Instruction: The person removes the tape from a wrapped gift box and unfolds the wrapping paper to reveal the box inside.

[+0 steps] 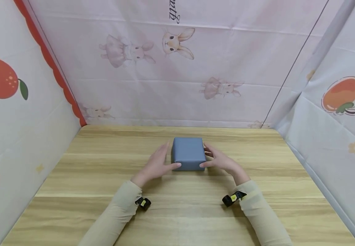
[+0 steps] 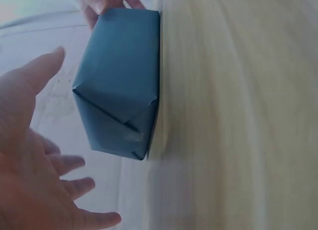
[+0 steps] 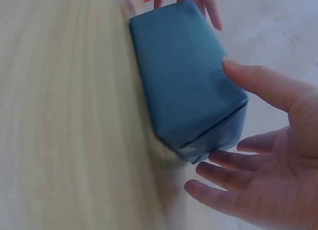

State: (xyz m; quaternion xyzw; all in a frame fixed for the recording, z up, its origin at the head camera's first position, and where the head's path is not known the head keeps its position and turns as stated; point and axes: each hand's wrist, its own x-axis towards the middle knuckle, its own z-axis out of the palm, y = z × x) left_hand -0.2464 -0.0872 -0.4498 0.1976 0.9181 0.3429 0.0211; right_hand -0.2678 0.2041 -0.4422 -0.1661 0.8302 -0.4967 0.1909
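Note:
A box wrapped in plain blue paper (image 1: 188, 150) lies on the wooden table, with folded paper flaps at its ends. To its left is my left hand (image 1: 157, 164), fingers spread and thumb overlapping the box's near left corner in the head view. The left wrist view shows a gap between that palm and the folded end (image 2: 117, 125). On the other side my right hand (image 1: 222, 160) has its fingers extended along the right end. Its thumb (image 3: 263, 83) reaches over the box's edge in the right wrist view, and the fingertips are right at the folded end.
The light wood-grain table (image 1: 177, 208) is enclosed by printed cloth walls, with rabbits on the back cloth (image 1: 171, 99) and fruit on the side cloths (image 1: 325, 143). Black strapped devices sit on the left wrist (image 1: 143, 203) and the right wrist (image 1: 229, 200).

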